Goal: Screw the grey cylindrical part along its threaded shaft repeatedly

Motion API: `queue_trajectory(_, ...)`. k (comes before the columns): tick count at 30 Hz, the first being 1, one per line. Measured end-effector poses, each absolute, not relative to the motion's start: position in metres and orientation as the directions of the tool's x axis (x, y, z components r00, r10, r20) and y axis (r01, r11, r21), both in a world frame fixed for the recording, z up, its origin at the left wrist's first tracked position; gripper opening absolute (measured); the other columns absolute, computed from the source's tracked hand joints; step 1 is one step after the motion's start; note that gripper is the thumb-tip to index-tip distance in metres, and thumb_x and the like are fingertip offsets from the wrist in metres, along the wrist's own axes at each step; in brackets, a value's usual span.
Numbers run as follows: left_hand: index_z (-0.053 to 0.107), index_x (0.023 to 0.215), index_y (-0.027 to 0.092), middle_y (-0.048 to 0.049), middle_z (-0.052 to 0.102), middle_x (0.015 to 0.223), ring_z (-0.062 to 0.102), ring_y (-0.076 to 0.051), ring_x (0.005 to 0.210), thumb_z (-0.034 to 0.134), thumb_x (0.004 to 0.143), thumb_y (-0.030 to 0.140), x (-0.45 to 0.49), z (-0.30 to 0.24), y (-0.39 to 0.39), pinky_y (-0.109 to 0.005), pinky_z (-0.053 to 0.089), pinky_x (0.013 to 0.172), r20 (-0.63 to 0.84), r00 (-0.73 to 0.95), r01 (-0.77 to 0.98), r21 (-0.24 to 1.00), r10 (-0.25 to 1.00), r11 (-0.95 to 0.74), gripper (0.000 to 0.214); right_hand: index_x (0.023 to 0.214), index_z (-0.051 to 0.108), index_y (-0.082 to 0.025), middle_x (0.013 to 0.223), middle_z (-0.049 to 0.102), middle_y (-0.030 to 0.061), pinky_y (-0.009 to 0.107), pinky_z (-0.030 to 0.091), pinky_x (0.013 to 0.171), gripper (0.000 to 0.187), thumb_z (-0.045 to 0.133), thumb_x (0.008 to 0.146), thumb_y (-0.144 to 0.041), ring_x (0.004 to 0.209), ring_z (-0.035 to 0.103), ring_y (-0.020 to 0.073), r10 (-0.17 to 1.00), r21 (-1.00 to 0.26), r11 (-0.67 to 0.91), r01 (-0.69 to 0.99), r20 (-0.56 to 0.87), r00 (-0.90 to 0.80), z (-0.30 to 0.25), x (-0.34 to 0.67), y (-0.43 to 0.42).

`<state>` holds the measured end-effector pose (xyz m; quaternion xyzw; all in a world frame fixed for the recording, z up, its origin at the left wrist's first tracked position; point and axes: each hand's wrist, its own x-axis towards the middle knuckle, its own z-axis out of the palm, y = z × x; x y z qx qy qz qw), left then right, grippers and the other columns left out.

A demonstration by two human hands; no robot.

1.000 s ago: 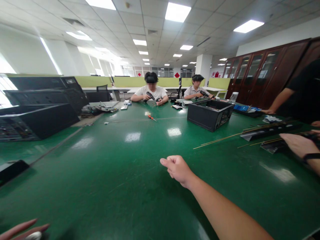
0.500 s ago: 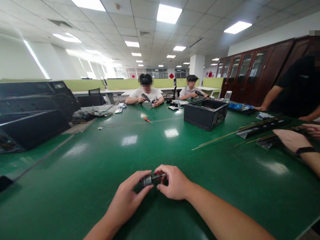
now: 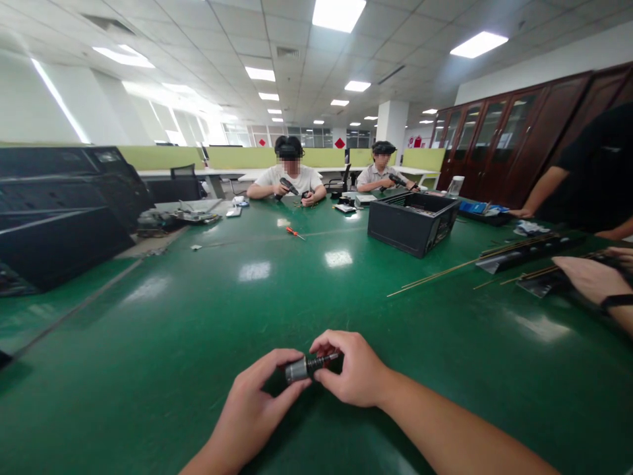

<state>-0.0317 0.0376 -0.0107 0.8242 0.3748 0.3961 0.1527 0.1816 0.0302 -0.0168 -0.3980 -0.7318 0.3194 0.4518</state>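
Both my hands meet just above the green table [image 3: 198,316] near its front edge. My left hand [image 3: 254,402] pinches the thick grey end of a small metal cylinder part [image 3: 299,368] between thumb and fingers. My right hand [image 3: 351,373] is closed on the thin dark threaded end of the same part. The part lies roughly level between the two hands.
An open black computer case [image 3: 413,225] stands at mid table, with long thin brass rods [image 3: 445,272] and black panels [image 3: 524,257] to its right. Stacked black cases [image 3: 59,211] fill the left. A red screwdriver [image 3: 295,232] lies far back. Two people sit opposite; another person's hand [image 3: 591,280] rests at the right.
A second ago my right hand was a lone fist above the table and my left was at the bottom corner. Both have since come together on the metal part and shifted slightly lower.
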Motion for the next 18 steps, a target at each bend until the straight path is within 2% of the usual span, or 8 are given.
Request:
queue_trajectory(7,0.070,0.103,0.026,-0.0003,0.076,0.097,0.073,-0.018,0.087,0.076,0.081,0.030,-0.0362,-0.0163,0.0437,-0.026,0.059,0.081,0.514,0.376,0.489,0.597,0.771,-0.636,0.023,0.093,0.076,-0.023,0.087,0.076,0.0023,0.029,0.049,0.075,0.017,0.069,0.077,-0.018,0.079,0.069,0.0196,0.909,-0.855,0.408,0.321,0.346,-0.234,-0.0191,0.1798,0.0312)
queue_trajectory(18,0.069,0.104,0.029,0.0027,0.075,0.098,0.072,-0.016,0.089,0.077,0.079,0.024,-0.0338,-0.0198,0.0414,-0.023,0.056,0.083,0.522,0.366,0.460,0.618,0.771,-0.637,0.026,0.092,0.078,-0.020,0.083,0.076,0.0014,0.024,0.050,0.069,0.017,0.072,0.076,-0.018,0.075,0.069,0.0173,0.932,-0.886,0.345,0.309,0.285,-0.224,-0.0180,0.1784,0.0278)
